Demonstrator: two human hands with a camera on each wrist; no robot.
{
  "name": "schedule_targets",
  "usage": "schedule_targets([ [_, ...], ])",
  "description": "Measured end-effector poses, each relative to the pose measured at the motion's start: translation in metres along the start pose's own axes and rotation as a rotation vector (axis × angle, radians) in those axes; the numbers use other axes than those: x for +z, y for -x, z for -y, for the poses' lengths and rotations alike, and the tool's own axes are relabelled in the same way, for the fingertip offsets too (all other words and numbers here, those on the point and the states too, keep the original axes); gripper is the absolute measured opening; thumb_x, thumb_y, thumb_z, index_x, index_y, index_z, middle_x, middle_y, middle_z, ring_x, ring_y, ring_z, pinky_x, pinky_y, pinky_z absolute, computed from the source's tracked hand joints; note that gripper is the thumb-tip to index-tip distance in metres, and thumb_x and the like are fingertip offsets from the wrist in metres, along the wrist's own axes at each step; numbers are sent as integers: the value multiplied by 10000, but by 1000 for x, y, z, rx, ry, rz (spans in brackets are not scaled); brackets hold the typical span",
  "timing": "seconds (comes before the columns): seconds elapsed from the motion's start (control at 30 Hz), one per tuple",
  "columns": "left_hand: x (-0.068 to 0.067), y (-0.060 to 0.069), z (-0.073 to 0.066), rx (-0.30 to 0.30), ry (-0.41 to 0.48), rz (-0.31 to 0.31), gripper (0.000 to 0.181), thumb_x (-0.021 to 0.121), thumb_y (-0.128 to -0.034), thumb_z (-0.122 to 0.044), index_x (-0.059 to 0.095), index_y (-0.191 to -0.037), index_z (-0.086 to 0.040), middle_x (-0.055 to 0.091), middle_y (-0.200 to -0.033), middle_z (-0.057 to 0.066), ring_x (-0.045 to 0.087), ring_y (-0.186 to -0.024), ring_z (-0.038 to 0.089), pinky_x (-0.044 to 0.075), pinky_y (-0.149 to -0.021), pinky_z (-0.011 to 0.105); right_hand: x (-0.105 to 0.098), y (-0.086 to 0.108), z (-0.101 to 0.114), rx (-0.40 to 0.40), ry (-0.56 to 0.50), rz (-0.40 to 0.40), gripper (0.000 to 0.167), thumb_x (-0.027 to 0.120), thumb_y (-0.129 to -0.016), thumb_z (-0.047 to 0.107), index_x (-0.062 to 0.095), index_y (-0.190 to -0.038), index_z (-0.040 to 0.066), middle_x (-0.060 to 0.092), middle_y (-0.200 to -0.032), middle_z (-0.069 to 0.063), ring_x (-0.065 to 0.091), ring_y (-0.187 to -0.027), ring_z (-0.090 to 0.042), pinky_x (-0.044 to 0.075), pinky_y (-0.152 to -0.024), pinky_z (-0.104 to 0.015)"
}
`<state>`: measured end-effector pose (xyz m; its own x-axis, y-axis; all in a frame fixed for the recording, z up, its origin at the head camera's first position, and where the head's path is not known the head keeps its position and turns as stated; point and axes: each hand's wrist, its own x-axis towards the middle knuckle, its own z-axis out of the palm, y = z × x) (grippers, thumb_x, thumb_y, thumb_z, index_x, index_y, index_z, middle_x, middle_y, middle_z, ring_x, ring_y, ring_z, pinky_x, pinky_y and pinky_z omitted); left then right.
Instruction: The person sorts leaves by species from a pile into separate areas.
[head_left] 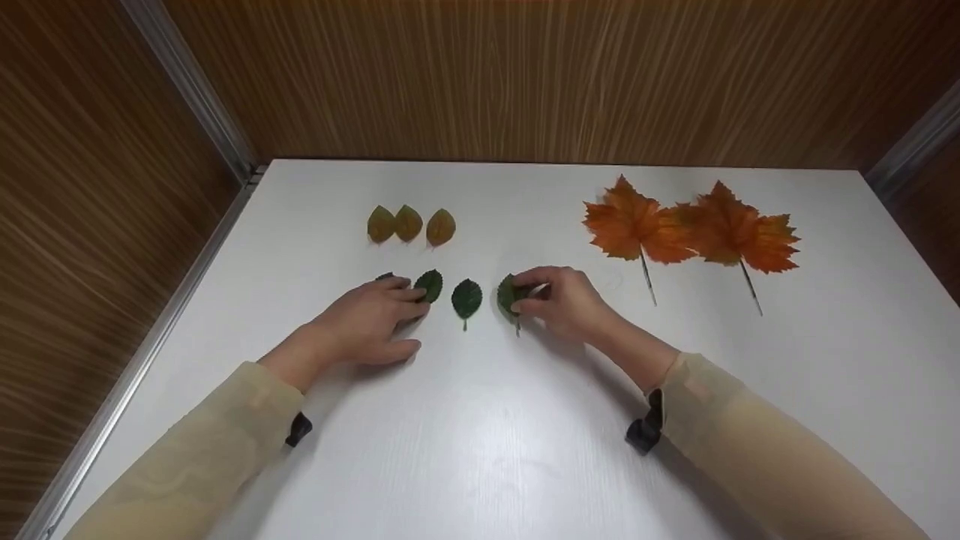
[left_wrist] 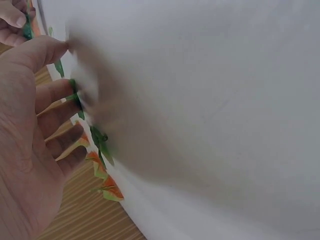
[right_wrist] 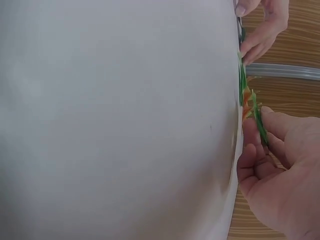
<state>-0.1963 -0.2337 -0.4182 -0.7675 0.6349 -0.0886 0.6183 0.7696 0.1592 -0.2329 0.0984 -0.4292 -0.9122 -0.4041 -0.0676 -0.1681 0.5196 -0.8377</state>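
Observation:
Between thumb and fingers my right hand (head_left: 564, 304) pinches a dark green leaf (head_left: 507, 295) by its right side, its short stem pointing toward me. In the right wrist view this leaf (right_wrist: 259, 124) stands on edge between the fingertips. My left hand (head_left: 371, 321) lies over the left of the table with fingers extended, the fingertips touching another green leaf (head_left: 430, 285). A further green leaf (head_left: 385, 276) is mostly hidden beneath that hand. Between both hands a green leaf (head_left: 466, 299) lies flat, stem toward me.
Three yellowish-brown leaves (head_left: 407, 223) lie in a row farther back. Two large orange maple leaves (head_left: 637, 225) with long stems lie at the back right, their edges overlapping. Wood-grain panels (head_left: 525, 82) and metal rails border the white table (head_left: 480, 450).

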Motion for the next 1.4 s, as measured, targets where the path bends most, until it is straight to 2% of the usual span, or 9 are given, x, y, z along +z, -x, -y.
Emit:
schedule_targets([
  [0.3,-2,0,-1,-20,-4,0,581,624,-976,-388,634,-1484,-105,529,-1575,157,399,-1512,394,315,-1236,514,-1,-1,-2,-22,60,3,391,818,-949,111,732,-1322,33,729,-1250,-140,695,-1104,-286,568,-963,-418],
  [0.6,-3,-1,-3,-26,-2,-6,580,629,-974,-364,633,-1480,-79,528,-1575,162,396,-1513,396,313,-1236,521,0,-2,-4,-13,84,11,413,820,-950,124,723,-1343,46,715,-1279,-134,664,-1109,-293,554,-988,-426],
  [0.97,-2,0,-3,-21,-15,-9,575,628,-975,-369,636,-1481,-94,532,-1574,155,394,-1512,407,311,-1237,522,-4,7,-5,-55,127,24,414,801,-967,123,707,-1365,62,723,-1214,-126,664,-1074,-291,569,-956,-425],
  [1.17,-2,1,-3,-23,-26,-7,585,630,-983,-382,627,-1486,-84,521,-1583,158,387,-1518,403,291,-1249,511,-12,13,-8,-61,140,4,417,788,-962,79,693,-1363,20,743,-1163,-153,714,-1034,-304,596,-913,-429],
  [1.4,0,3,-6,-16,-39,-14,597,621,-984,-382,617,-1486,-60,510,-1586,179,394,-1517,396,276,-1258,493,-30,25,-13,-52,154,-24,468,789,-969,115,665,-1412,28,728,-1212,-163,722,-1017,-290,595,-878,-393],
])
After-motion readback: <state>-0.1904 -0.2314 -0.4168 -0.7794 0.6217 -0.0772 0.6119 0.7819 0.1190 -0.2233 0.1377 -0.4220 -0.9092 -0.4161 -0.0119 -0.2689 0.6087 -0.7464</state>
